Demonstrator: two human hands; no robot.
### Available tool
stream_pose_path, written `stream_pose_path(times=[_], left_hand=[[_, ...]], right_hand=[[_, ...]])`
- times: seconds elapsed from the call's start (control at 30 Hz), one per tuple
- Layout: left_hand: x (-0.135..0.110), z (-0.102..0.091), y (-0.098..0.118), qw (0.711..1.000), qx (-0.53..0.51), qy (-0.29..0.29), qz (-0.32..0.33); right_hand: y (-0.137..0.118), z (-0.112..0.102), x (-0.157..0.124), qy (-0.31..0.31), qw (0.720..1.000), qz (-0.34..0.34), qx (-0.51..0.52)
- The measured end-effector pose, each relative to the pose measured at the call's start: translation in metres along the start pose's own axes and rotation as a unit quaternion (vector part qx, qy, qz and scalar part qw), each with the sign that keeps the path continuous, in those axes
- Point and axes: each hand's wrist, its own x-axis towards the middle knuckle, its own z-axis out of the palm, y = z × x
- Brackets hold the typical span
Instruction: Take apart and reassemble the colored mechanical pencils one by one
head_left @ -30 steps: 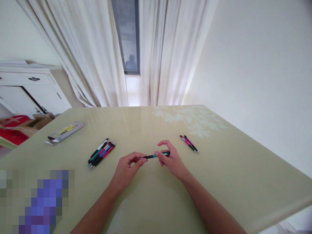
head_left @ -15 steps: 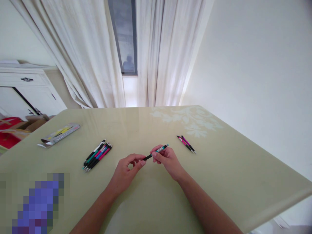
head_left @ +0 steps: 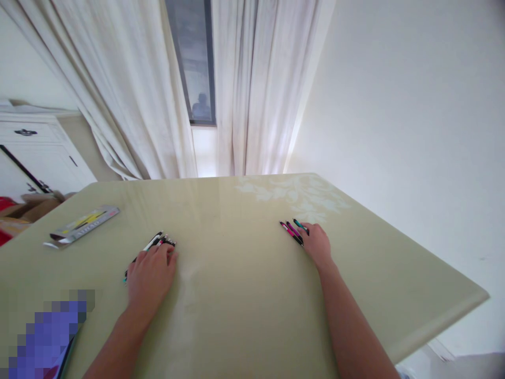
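My left hand [head_left: 151, 272] lies on the near end of a pile of several pens [head_left: 160, 240] on the left of the pale green table [head_left: 244, 273]. Its fingers rest flat on top of them, and black, white and pink pen ends stick out beyond the fingertips. My right hand [head_left: 317, 244] is at the right of the table. Its fingers are closed on a teal pen [head_left: 300, 225], which lies beside two pink and black pens [head_left: 291, 232].
A flat grey box [head_left: 81, 226] with yellow and pink print lies at the table's far left. A pixelated purple patch [head_left: 43, 337] covers the near left corner. White curtains [head_left: 130, 95], a window and a white cabinet [head_left: 27, 152] stand behind. The table's right edge borders a white wall.
The hands held the teal pen together at the table's middle. They have moved apart: the right carried the pen to the pair at the right, the left went to the pile.
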Motion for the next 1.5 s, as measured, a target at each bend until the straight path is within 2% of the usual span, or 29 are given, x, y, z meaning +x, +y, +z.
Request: stream_pose_path(times=[0.17, 0.33, 0.47, 0.6, 0.73, 0.83, 0.93, 1.03, 1.1, 1.13, 1.2, 1.33, 1.4, 1.5], left_hand=[[0.001, 0.001, -0.001, 0.998, 0.038, 0.05, -0.004], [0.001, 0.0, -0.004, 0.995, 0.051, 0.08, -0.022], [0.004, -0.001, -0.01, 0.997, -0.007, 0.062, -0.054], [0.007, -0.005, -0.015, 0.996, -0.046, 0.025, -0.07], [0.008, -0.012, -0.013, 0.997, -0.043, 0.009, -0.063], [0.007, -0.015, -0.004, 0.996, -0.061, 0.045, -0.043], [0.002, -0.016, 0.015, 0.98, -0.179, 0.083, 0.02], [-0.011, -0.015, 0.043, 0.932, -0.331, 0.049, 0.139], [-0.021, -0.014, 0.061, 0.893, -0.39, -0.005, 0.225], [-0.026, -0.013, 0.069, 0.876, -0.413, -0.03, 0.248], [-0.034, -0.011, 0.079, 0.858, -0.44, -0.055, 0.259], [-0.035, -0.004, 0.078, 0.859, -0.443, -0.066, 0.248], [-0.031, -0.001, 0.072, 0.865, -0.443, -0.059, 0.228], [-0.024, 0.001, 0.066, 0.875, -0.44, -0.029, 0.199]], right_hand=[[0.004, 0.006, 0.001, 0.006, 1.0, -0.008, -0.003], [-0.003, 0.005, -0.001, 0.044, 0.998, -0.047, 0.022], [-0.02, 0.008, -0.009, 0.056, 0.989, -0.117, 0.073], [-0.039, 0.015, -0.02, 0.031, 0.966, -0.21, 0.148], [-0.056, 0.016, -0.03, 0.004, 0.952, -0.255, 0.171], [-0.068, 0.013, -0.04, -0.012, 0.941, -0.28, 0.191], [-0.084, 0.01, -0.056, -0.076, 0.919, -0.308, 0.232], [-0.101, 0.01, -0.077, -0.188, 0.877, -0.346, 0.276], [-0.111, 0.013, -0.09, -0.245, 0.851, -0.365, 0.288], [-0.115, 0.015, -0.095, -0.264, 0.844, -0.367, 0.29], [-0.12, 0.018, -0.1, -0.285, 0.838, -0.362, 0.292], [-0.12, 0.021, -0.098, -0.293, 0.838, -0.364, 0.281], [-0.116, 0.02, -0.093, -0.279, 0.846, -0.359, 0.278], [-0.109, 0.016, -0.084, -0.237, 0.87, -0.317, 0.293]])
